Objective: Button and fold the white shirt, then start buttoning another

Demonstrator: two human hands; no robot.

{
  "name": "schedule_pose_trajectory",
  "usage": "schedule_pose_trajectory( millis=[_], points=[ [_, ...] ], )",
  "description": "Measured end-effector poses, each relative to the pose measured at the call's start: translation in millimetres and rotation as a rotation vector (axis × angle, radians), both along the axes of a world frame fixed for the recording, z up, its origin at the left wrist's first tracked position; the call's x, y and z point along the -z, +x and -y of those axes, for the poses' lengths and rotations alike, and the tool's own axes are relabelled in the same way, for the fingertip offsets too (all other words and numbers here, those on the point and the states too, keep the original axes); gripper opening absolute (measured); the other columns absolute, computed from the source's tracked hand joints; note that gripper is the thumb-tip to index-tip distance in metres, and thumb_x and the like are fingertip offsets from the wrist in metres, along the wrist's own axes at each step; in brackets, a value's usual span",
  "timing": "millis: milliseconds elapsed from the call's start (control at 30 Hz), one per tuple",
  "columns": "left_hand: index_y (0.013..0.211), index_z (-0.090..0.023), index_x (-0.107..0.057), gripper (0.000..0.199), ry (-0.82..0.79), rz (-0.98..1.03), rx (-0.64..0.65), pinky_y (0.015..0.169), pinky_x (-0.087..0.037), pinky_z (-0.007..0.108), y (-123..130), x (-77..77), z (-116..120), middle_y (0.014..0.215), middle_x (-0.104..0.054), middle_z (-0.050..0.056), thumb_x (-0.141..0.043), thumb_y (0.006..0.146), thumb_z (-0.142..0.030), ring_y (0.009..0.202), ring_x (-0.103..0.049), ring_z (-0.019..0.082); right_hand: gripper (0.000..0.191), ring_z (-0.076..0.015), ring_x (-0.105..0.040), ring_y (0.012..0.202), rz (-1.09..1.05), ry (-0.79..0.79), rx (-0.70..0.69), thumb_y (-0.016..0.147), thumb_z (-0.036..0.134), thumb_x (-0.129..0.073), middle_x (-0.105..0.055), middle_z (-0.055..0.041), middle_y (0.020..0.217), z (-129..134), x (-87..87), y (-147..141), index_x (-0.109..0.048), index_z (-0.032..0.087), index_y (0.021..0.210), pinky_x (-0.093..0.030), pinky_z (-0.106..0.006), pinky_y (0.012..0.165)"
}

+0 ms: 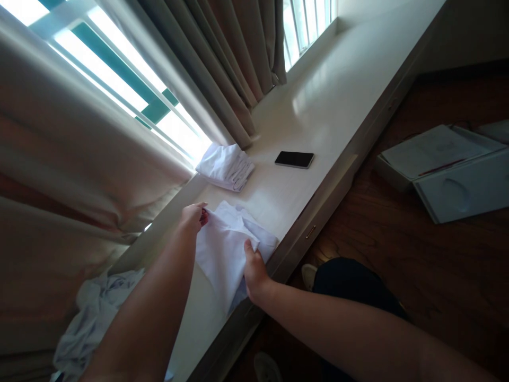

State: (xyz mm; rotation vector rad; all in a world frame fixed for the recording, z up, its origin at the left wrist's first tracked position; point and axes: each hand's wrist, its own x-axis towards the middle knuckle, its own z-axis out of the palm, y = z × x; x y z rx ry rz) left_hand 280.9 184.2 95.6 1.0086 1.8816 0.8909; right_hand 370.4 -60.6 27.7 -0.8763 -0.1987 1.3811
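Observation:
A white garment (222, 249) lies partly folded on the pale window ledge (318, 106) in front of me. My left hand (193, 216) pinches its far left edge near the curtain. My right hand (254, 268) grips the near right side, thumb on top of the cloth. Just beyond it sits a stack of folded white cloths (226, 166).
A black phone (295, 159) lies face up farther along the ledge. A crumpled pile of white cloth (93, 313) sits at the near left. Beige curtains (79, 159) hang along the window. On the wooden floor to the right is an open white box (449, 170).

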Motion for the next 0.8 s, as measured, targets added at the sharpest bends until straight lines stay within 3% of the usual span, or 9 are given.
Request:
schedule_pose_trajectory(
  millis=[133, 233, 433, 600, 700, 800],
  points=[
    [0.065, -0.016, -0.052, 0.017, -0.056, -0.025, 0.033, 0.041, -0.039, 0.023, 21.7, 30.2, -6.8, 0.047, -0.049, -0.002, -0.068, 0.07, -0.018, 0.038, -0.047, 0.011, 0.064, -0.0247, -0.065, 0.098, -0.132, -0.112, 0.009, 0.086, 0.068, -0.041, -0.071, -0.0104, 0.102, -4.6, 4.4, 12.4, -0.059, 0.017, 0.119, -0.052, -0.036, 0.087],
    [0.068, -0.016, -0.054, 0.014, -0.08, -0.028, 0.044, 0.042, -0.041, 0.024, 33.9, 44.7, -11.8, 0.049, -0.051, -0.001, -0.067, 0.071, -0.019, 0.04, -0.05, 0.012, 0.061, -0.0246, -0.066, 0.094, -0.199, -0.144, -0.017, 0.085, 0.067, -0.045, -0.071, -0.0102, 0.1, -7.7, 5.5, 20.5, -0.06, 0.016, 0.116, -0.052, -0.037, 0.085],
    [0.071, -0.016, -0.052, 0.012, -0.074, 0.006, 0.059, 0.048, -0.048, 0.026, 54.0, 55.4, -28.2, 0.053, -0.053, 0.0, -0.063, 0.074, -0.017, 0.045, -0.055, 0.013, 0.057, -0.0245, -0.065, 0.1, -0.151, -0.196, 0.074, 0.087, 0.065, -0.04, -0.068, -0.0127, 0.107, -19.5, 17.4, 38.3, -0.059, 0.016, 0.11, -0.052, -0.037, 0.088],
    [0.074, -0.015, -0.054, 0.013, -0.016, 0.069, 0.16, 0.057, -0.054, 0.029, 75.6, 67.0, -27.3, 0.06, -0.056, 0.003, -0.059, 0.081, -0.024, 0.055, -0.06, 0.014, 0.052, -0.023, -0.065, 0.098, -0.077, -0.236, 0.191, 0.089, 0.062, -0.037, -0.067, -0.0121, 0.105, -38.8, 29.0, 57.6, -0.056, 0.017, 0.108, -0.052, -0.036, 0.088],
    [0.082, -0.015, -0.059, 0.018, 0.103, -0.017, 0.366, 0.071, -0.055, 0.036, 83.2, 73.2, -13.3, 0.074, -0.063, 0.007, -0.059, 0.084, -0.033, 0.071, -0.065, 0.019, 0.045, -0.0223, -0.064, 0.098, 0.011, -0.252, 0.299, 0.089, 0.056, -0.04, -0.067, -0.0108, 0.105, -52.7, 35.2, 71.0, -0.056, 0.017, 0.104, -0.051, -0.035, 0.087],
    [0.099, -0.019, -0.065, 0.026, 0.437, -0.405, 0.853, 0.099, -0.044, 0.044, 84.6, 76.4, 4.5, 0.107, -0.066, 0.011, -0.064, 0.082, -0.039, 0.108, -0.058, 0.026, 0.041, -0.0212, -0.063, 0.097, 0.1, -0.241, 0.36, 0.09, 0.052, -0.038, -0.066, -0.0099, 0.104, -61.6, 41.0, 80.8, -0.057, 0.017, 0.103, -0.05, -0.034, 0.087]
  ],
)
